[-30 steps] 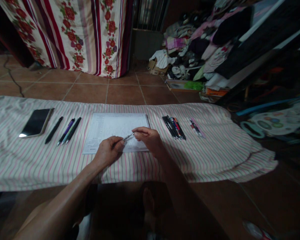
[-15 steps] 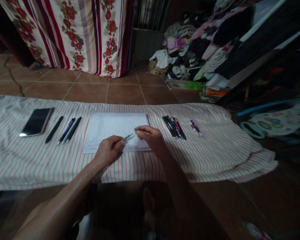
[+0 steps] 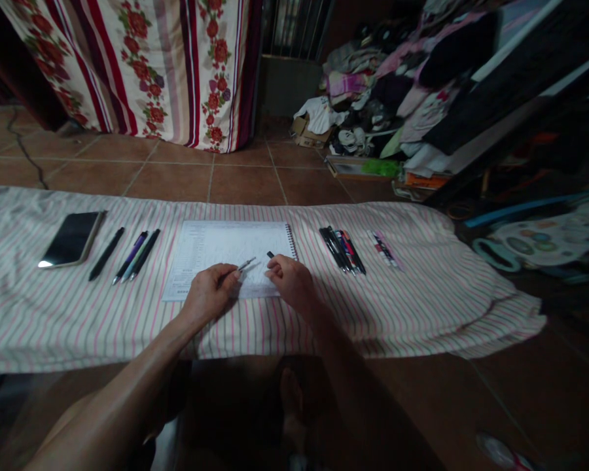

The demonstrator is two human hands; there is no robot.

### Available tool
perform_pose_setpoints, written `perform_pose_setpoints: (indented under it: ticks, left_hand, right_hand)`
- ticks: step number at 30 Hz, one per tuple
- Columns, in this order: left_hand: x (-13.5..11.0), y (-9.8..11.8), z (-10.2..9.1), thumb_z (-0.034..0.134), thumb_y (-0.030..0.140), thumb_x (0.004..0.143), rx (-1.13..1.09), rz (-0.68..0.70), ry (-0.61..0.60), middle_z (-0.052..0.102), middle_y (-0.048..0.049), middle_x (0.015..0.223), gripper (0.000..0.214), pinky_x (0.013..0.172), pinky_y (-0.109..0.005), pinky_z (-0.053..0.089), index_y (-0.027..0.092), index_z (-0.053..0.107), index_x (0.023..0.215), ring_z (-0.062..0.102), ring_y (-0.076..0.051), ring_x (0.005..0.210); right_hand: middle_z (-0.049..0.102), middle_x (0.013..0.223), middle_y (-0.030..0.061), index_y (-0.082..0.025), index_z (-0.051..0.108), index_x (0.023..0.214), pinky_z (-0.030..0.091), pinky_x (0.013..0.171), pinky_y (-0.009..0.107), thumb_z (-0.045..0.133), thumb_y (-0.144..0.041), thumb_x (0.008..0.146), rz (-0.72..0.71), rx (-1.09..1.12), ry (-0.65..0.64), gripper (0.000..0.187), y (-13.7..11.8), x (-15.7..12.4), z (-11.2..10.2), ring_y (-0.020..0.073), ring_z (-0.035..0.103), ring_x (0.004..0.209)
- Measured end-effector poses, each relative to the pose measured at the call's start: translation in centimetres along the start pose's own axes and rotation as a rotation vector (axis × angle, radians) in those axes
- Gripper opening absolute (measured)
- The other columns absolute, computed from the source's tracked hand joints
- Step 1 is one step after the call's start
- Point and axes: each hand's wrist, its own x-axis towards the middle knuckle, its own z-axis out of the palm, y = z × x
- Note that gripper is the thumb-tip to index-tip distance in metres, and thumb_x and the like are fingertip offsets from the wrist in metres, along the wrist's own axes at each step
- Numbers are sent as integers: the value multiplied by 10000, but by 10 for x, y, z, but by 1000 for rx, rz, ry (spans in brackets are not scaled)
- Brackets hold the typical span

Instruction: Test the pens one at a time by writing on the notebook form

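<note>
A spiral notebook lies open on a striped cloth spread over the floor. My left hand rests on the page's near edge, pinched shut on a silvery pen body whose tip points right. My right hand sits a little apart on the same page, fingers closed on a small dark pen cap. The two pieces are separated by a short gap.
A dark phone and three pens lie left of the notebook. More pens and a small packet lie to its right. A floral curtain and a heap of clothes stand beyond on the tiled floor.
The pen was held whole between both hands. Now my right hand has pulled away to the right with the dark cap, leaving the pen body in my left hand.
</note>
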Motion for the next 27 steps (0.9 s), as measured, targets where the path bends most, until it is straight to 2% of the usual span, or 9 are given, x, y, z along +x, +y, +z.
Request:
perform_pose_setpoints:
  ticks: [4,10,17,21,23,27]
  left_hand:
    - [0,-1,0,498,420,799,-56,-20,-3,666,-36,692,335,625,-283,470,156,673,909,611,-179,664]
    - [0,-2,-2,496,421,796,-83,-23,3,661,-35,685,344,633,-286,466,141,669,895,602,-176,656]
    - [-1,2,-4,492,413,792,-32,-11,20,659,-27,657,325,617,-281,450,159,677,876,605,-180,656]
    - [0,-1,-3,488,417,798,-39,-8,17,661,-31,671,332,625,-286,459,157,676,885,607,-181,662]
    - [0,-1,-3,494,415,798,-52,-9,16,662,-30,671,330,623,-285,462,157,675,894,607,-179,660]
    - [0,-1,-3,509,418,787,-87,-19,15,664,-28,671,336,622,-281,463,153,680,902,609,-174,655]
  right_hand:
    - [664,774,34,-189,611,835,414,697,267,591,-209,781,-20,-63,12,61,-4,1,5,162,599,740]
    - [663,816,33,-195,640,892,414,696,265,613,-268,787,-42,-59,-28,131,-9,-1,6,162,604,742]
    - [644,827,35,-194,655,900,417,698,258,609,-210,776,-60,-62,-65,134,-9,-1,6,154,598,758]
    - [644,795,23,-197,653,936,417,686,258,637,-280,766,-70,-15,-84,190,-8,0,1,145,585,709]
    - [647,770,26,-192,654,929,418,676,262,626,-333,779,-62,14,-34,207,-6,2,-3,151,584,694]
    - [648,748,43,-185,655,829,418,694,268,556,-327,825,-8,10,191,174,6,6,-8,165,593,708]
